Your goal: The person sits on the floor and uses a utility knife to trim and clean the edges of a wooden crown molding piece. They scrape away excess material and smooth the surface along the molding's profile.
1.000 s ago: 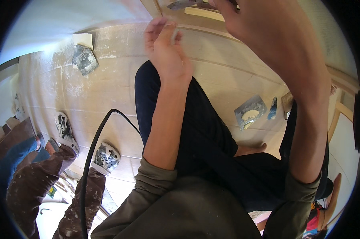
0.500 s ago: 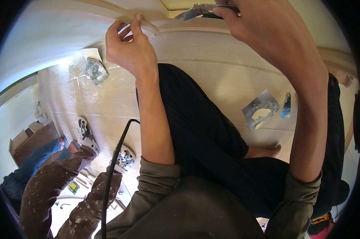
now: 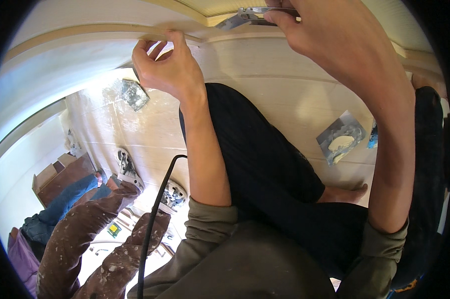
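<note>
The bare left hand [image 3: 169, 67], raised in the air one second ago, now has its fingertips at the long pale wooden strip [image 3: 100, 30]. The small blue tool [image 3: 373, 137] has become partly hidden by the right forearm [image 3: 393, 164].

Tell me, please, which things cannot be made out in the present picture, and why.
All in the head view:
Metal tool: grip end covered by the right hand.
Blue tool: partly hidden behind the right forearm.
Left hand: its curled fingers hide whether it grips or only touches the wooden strip.
Person in brown trousers: upper body cut off by the lower edge.
Black cable: one end cut off below.
</note>
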The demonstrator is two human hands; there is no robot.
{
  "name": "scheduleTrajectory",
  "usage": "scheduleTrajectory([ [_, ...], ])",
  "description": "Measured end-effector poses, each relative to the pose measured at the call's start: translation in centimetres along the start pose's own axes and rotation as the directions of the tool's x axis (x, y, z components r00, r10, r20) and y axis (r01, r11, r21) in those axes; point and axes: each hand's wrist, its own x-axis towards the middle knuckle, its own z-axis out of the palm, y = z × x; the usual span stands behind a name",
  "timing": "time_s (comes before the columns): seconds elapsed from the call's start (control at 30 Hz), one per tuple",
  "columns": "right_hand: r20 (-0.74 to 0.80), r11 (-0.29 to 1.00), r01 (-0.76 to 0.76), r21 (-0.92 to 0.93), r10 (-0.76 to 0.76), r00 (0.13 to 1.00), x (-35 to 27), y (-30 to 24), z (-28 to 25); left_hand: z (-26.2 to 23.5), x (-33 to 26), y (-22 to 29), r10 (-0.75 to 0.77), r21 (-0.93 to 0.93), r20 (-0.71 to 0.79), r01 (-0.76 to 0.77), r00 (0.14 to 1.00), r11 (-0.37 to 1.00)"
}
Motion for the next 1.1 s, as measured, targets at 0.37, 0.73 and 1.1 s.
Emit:
scheduleTrajectory([
  [0.37,0.141,0.984,0.039,0.173,-0.064,0.988,0.6,1.8,1.5,-1.8,-1.0,0.3,-0.103,-0.080,-0.034,0.100,0.994,0.992],
  [0.73,0.363,0.952,-0.220,0.211,0.133,0.922,2.0,0.0,1.5,-2.3,-1.1,0.3,-0.289,-0.283,0.059,0.294,0.955,0.913],
  [1.1,0.499,0.856,-0.384,0.346,0.179,0.848,2.9,0.9,1.6,-0.6,0.2,-0.5,-0.156,-0.172,-0.019,0.151,0.988,0.974],
])
